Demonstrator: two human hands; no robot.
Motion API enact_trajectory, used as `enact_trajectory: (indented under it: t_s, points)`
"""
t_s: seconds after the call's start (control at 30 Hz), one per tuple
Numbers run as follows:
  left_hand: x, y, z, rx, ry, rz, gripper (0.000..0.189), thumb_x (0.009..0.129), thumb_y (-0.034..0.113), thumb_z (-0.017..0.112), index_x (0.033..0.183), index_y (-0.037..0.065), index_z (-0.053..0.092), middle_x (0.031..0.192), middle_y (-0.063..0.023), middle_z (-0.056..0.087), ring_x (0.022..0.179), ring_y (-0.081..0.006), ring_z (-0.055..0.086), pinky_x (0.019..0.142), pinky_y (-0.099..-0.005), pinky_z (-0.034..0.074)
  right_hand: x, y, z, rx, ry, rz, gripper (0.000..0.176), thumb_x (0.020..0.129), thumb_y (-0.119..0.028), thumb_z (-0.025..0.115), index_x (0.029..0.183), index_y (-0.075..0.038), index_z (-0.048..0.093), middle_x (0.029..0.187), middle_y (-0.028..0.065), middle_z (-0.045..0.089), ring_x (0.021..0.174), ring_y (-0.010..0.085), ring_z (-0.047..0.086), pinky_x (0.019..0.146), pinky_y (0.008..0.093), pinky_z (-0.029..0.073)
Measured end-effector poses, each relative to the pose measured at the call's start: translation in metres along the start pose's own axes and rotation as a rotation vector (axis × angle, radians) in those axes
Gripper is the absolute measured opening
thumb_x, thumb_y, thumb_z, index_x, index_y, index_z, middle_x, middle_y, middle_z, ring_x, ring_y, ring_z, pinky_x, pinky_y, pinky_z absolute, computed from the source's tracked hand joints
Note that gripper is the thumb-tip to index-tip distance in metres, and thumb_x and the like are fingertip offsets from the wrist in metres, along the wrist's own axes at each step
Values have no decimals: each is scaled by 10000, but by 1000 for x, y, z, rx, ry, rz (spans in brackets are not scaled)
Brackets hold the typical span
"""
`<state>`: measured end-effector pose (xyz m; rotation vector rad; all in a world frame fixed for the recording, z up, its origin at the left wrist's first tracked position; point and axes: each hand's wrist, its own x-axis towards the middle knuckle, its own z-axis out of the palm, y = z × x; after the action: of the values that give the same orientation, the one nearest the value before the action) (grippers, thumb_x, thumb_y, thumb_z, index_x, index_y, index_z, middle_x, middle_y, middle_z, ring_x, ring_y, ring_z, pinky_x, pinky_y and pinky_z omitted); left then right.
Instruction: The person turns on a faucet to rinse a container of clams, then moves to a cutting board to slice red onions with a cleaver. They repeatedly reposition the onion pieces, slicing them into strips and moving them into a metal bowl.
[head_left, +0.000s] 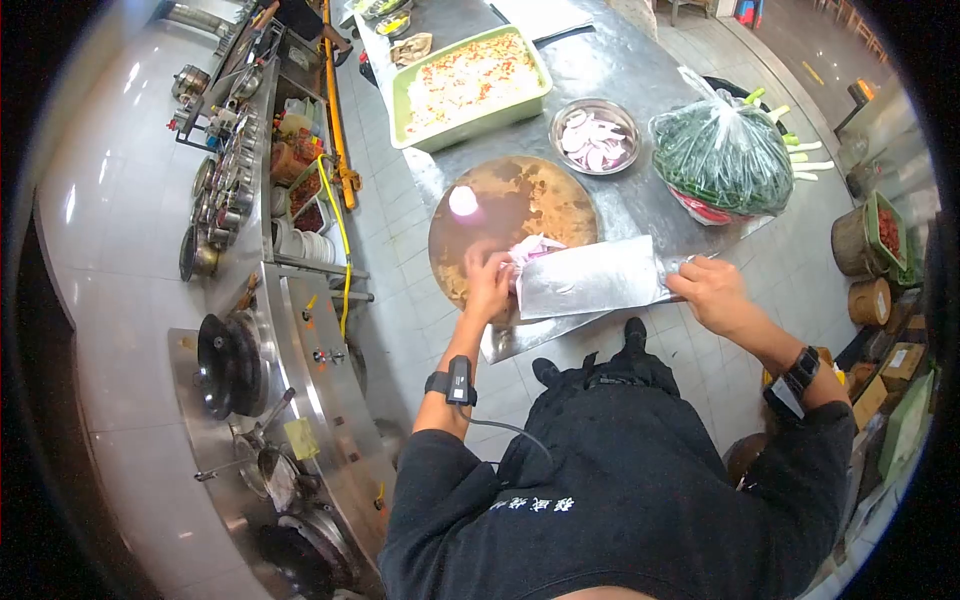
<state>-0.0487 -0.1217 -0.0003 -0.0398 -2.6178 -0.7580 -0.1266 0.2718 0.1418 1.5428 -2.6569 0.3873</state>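
Observation:
My right hand (706, 290) is closed around the handle of a cleaver (590, 278), whose broad blade lies across the near edge of a round wooden chopping board (565, 190). At the blade's left end, my left hand (488, 282) has its fingers curled against onion slices (535, 247); those fingers are partly blurred. The pale purple-white slices lie along the blade's far edge, partly hidden by it. A whitish onion piece (464, 201) sits apart on the board's left side. Beyond the board, a metal bowl (633, 160) holds more sliced onion.
A green tray (545, 75) of chopped white and red food stands behind the board on the metal table (590, 70). Right of the bowl sits a plastic bag of greens (725, 155). Along the left runs a steel cooking counter with a wok (222, 365).

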Motion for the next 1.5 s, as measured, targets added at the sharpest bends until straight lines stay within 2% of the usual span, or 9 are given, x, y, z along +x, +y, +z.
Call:
enact_trajectory:
  t_s: [0.1,0.2,0.23,0.4,0.77,0.9,1.1,1.33,1.5]
  points:
    - [-16,3,2,-22,82,-206,284,855,88,605,1129,26,561,1236,-175,483,1181,-355,443,1026,-449,342,-19,13,21,352,40,164,127,768,-123,691,854,-107,599,740,61,593,687,206,610,609,360,483]
    - [-28,19,19,-9,195,-378,364,875,121,590,1213,3,520,1281,-190,462,1222,-363,425,1055,-444,323,-31,27,60,823,-256,467,115,789,-104,690,834,-76,587,687,55,591,578,166,580,545,332,468]
    - [-32,25,25,-4,171,-463,463,886,166,586,1295,-14,462,1348,-210,418,1271,-378,389,1084,-454,291,-31,25,69,1269,-326,681,109,860,-116,643,844,-56,554,632,29,537,508,124,530,462,296,431]
    - [-25,59,53,15,237,-603,593,887,257,619,1372,-1,395,1434,-235,323,1338,-401,293,1114,-487,226,-26,34,124,1875,-354,992,128,922,-148,587,906,-48,509,630,27,522,445,124,493,380,277,389]
    - [-1,69,65,145,149,-566,698,779,365,723,1347,49,468,1444,-255,314,1343,-426,259,1107,-538,221,-81,27,138,1949,-240,1047,46,923,-103,537,922,-65,510,655,30,529,449,137,503,384,281,398]
    - [-2,71,63,242,84,-500,646,770,383,734,1327,125,531,1456,-241,314,1352,-434,247,1113,-542,214,-44,5,140,1904,-265,1045,70,929,-111,542,949,-57,500,647,22,509,441,135,483,389,288,402]
    - [11,87,57,385,31,-561,580,777,387,737,1301,191,582,1460,-228,337,1360,-455,233,1114,-547,214,8,-26,159,1701,-454,860,97,886,-83,559,833,-20,507,589,39,530,425,115,517,352,264,412]
    - [-3,64,67,171,337,-592,500,782,290,755,1245,153,624,1415,-212,403,1331,-410,323,1091,-507,278,23,-39,162,1730,-588,759,75,859,-70,541,820,-22,498,583,41,512,414,120,495,345,277,384]
    - [23,78,80,78,396,-558,477,792,220,741,1247,132,628,1381,-198,431,1291,-389,384,1078,-473,305,26,-17,122,1662,-547,706,70,879,-60,543,861,-15,493,560,36,509,411,121,499,346,278,379]
